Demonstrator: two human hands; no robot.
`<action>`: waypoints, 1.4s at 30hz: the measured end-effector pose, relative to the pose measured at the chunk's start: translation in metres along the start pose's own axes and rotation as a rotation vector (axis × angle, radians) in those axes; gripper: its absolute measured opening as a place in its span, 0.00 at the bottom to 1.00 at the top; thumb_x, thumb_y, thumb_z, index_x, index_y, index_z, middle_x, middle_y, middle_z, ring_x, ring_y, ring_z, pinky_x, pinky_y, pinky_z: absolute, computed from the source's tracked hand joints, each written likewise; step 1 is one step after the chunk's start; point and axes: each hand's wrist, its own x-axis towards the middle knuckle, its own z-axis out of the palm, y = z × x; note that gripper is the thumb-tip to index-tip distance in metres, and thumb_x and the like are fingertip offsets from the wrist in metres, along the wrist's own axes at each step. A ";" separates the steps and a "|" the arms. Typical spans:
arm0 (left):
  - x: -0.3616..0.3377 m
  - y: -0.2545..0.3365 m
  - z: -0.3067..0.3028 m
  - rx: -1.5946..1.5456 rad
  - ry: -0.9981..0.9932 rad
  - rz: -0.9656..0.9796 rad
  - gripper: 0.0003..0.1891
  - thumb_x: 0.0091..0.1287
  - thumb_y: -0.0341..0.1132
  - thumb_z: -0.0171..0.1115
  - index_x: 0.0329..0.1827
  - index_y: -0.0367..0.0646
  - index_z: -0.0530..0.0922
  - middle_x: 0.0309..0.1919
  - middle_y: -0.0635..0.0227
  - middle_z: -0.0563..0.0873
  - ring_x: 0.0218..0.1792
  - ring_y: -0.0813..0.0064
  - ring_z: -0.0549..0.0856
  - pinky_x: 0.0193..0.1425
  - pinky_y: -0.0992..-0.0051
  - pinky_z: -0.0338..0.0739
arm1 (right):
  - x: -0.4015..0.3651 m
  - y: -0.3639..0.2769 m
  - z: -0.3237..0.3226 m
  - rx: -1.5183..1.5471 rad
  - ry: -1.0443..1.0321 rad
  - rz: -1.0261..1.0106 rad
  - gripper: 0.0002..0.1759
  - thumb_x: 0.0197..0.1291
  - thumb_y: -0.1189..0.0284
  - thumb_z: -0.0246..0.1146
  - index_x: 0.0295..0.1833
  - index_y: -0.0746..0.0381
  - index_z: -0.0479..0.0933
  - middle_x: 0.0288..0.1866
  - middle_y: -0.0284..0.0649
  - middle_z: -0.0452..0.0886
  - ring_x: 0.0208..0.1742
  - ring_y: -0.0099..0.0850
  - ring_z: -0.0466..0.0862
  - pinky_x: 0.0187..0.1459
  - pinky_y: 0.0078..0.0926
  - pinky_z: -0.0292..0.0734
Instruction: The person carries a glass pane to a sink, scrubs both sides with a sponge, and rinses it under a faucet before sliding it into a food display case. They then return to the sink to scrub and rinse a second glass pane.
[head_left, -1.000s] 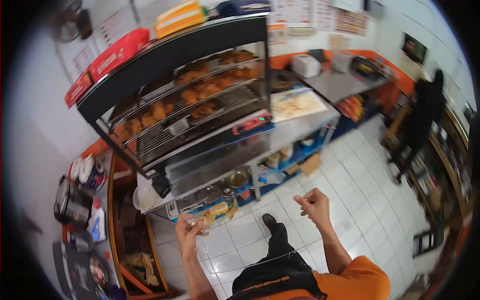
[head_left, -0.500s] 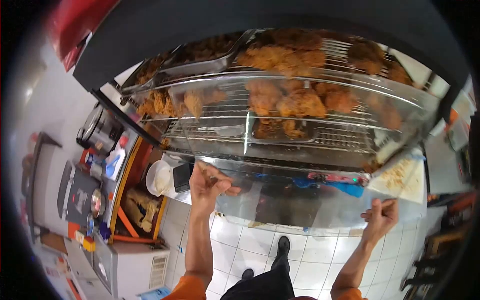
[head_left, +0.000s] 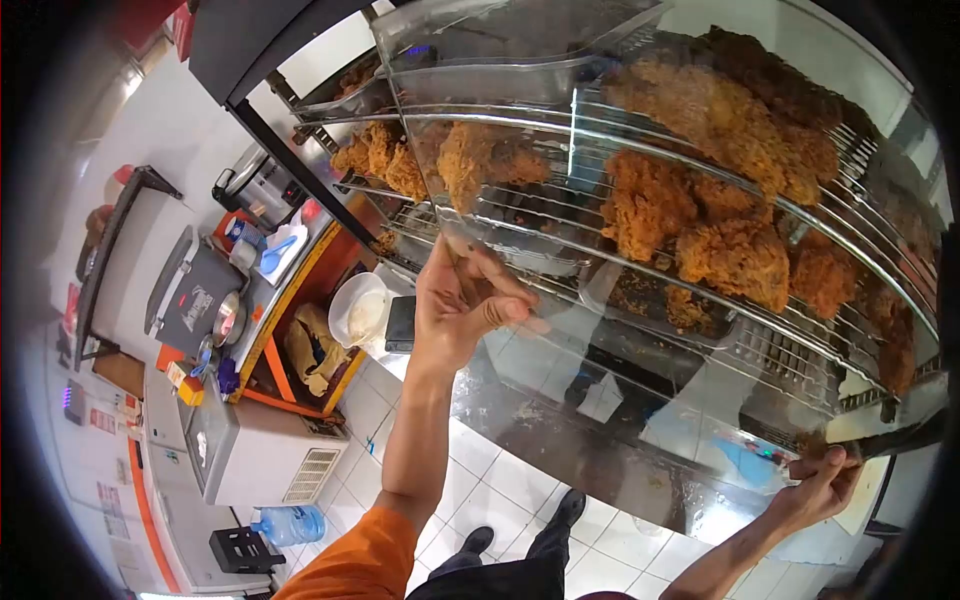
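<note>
A large clear panel (head_left: 560,350) stands in front of the display case, tilted, with reflections across it. My left hand (head_left: 462,305) grips the panel's left edge, the thumb on the near face and fingers bent around the edge. At the far right, my right hand (head_left: 822,488) pinches the panel's lower right side, close to the end of a dark bar (head_left: 905,435). Behind the panel, pieces of fried chicken (head_left: 735,255) lie on wire racks (head_left: 780,370), partly blurred by glare.
Left of the case are a white bowl (head_left: 362,308) and a black box-like item (head_left: 401,325). Farther left stand an orange-edged counter (head_left: 318,262), a white freezer (head_left: 275,465) and a blue water bottle (head_left: 288,524). White floor tiles (head_left: 490,460) lie below.
The clear panel has risen and come nearer, with both hands still on it. My left hand is higher in view; my right hand is lower and farther right. The view has turned left.
</note>
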 end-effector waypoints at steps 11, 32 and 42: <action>0.010 0.001 -0.003 0.018 0.029 0.024 0.29 0.52 0.19 0.74 0.54 0.40 0.66 0.32 0.60 0.84 0.34 0.67 0.88 0.39 0.69 0.87 | 0.004 0.010 0.015 0.057 0.043 0.049 0.18 0.63 0.56 0.69 0.33 0.56 0.71 0.18 0.28 0.69 0.15 0.18 0.67 0.15 0.17 0.60; 0.017 -0.004 -0.010 0.043 -0.012 0.085 0.26 0.53 0.21 0.75 0.50 0.41 0.69 0.30 0.62 0.85 0.34 0.68 0.88 0.41 0.70 0.85 | 0.001 0.018 0.011 0.070 0.012 0.004 0.20 0.61 0.55 0.70 0.34 0.56 0.71 0.19 0.27 0.70 0.16 0.16 0.68 0.19 0.16 0.66; 0.040 -0.003 -0.012 -0.033 -0.049 0.078 0.27 0.53 0.19 0.73 0.50 0.42 0.65 0.32 0.58 0.85 0.35 0.63 0.88 0.39 0.64 0.88 | 0.018 0.024 0.033 0.101 0.056 -0.134 0.18 0.64 0.57 0.68 0.34 0.57 0.70 0.20 0.25 0.65 0.18 0.14 0.64 0.19 0.16 0.58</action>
